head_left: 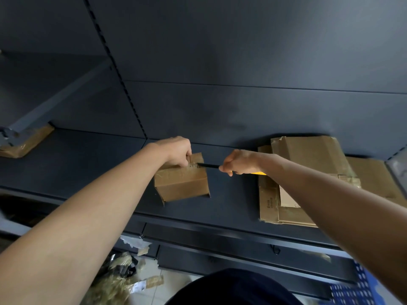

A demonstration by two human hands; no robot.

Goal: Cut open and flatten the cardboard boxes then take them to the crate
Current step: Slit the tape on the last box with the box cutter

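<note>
A small taped cardboard box [184, 186] stands on the dark metal shelf [88, 168]. My left hand [177, 151] grips its top back edge and holds it steady. My right hand [241, 161] is closed around a utility knife [209, 166] with a yellow handle end. The knife's black blade points left and its tip touches the tape on the box's top. To the right lies a stack of flattened cardboard boxes [308, 181] on the same shelf.
Another piece of taped cardboard [26, 143] lies at the shelf's far left under a slanted bracket. Packing straw and tape scraps [123, 276] litter the floor below. A blue perforated crate [361, 287] shows at the bottom right. A dark back panel rises behind the shelf.
</note>
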